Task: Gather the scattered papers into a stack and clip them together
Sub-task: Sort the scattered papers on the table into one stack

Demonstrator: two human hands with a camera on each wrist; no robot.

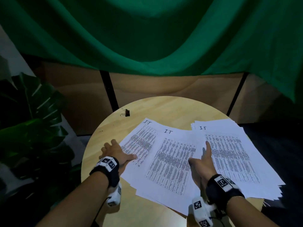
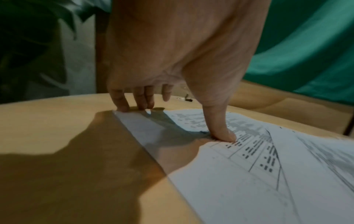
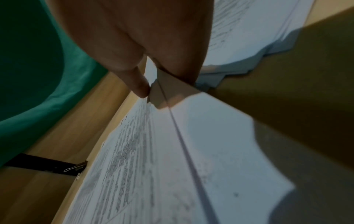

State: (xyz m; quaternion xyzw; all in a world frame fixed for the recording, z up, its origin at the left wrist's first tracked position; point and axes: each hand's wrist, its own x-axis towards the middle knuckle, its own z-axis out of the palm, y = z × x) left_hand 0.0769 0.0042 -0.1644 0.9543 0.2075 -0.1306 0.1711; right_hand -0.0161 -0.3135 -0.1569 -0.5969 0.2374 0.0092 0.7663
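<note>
While the left hand [image 1: 114,152] rests with fingers spread at the left edge of the papers [image 1: 177,154], thumb pressing the leftmost sheet, the right hand [image 1: 202,163] lies flat and extended on the sheets. They spread overlapping across the round table [image 1: 147,213]; the binder clip [image 1: 126,112] sits apart at its far-left rim.

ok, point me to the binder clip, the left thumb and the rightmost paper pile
binder clip [image 1: 127,112], head view, on its black body.
left thumb [image 2: 220,128], left wrist view, near the tip pressing the sheet.
rightmost paper pile [image 1: 232,154], head view, on the top sheet's printed table.
</note>
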